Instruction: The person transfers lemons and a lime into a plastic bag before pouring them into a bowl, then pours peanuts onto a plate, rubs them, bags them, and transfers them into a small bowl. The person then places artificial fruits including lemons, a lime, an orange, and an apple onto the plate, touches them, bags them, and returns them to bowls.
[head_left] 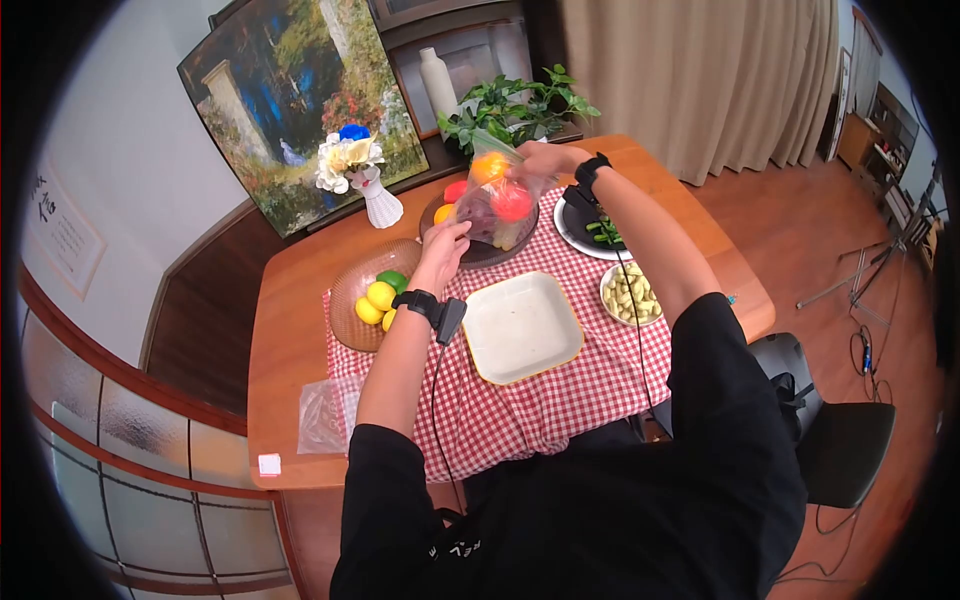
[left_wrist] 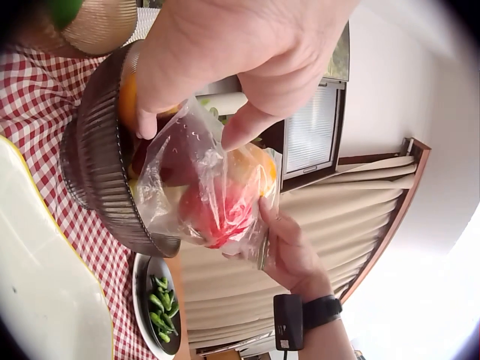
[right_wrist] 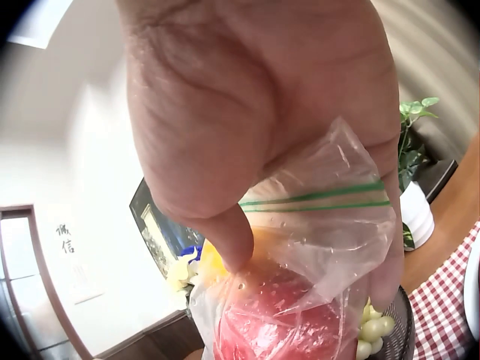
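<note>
A clear zip bag (head_left: 478,205) with a red round fruit (head_left: 511,202) and an orange one (head_left: 489,168) in it is held over a brown ribbed bowl (left_wrist: 112,157). My right hand (head_left: 548,160) grips the bag near its green-striped zip, thumb on one side and fingers on the other. At the opposite end, my left hand (head_left: 443,255) has thumb and fingers about a corner of the bag. Inside the brown bowl, an orange fruit (head_left: 444,214) and a red one (head_left: 456,190) show, with pale green grapes (right_wrist: 373,330); the bag hides part of the bowl.
An off-white square dish (head_left: 523,327) stands in front on the checked cloth. Left is a glass bowl (head_left: 345,300) of lemons; right are green peppers (head_left: 605,232) on a plate and a bowl of peanuts (head_left: 630,293). A vase (head_left: 380,205) and plant (head_left: 515,110) stand behind. Another plastic bag (head_left: 322,418) lies front left.
</note>
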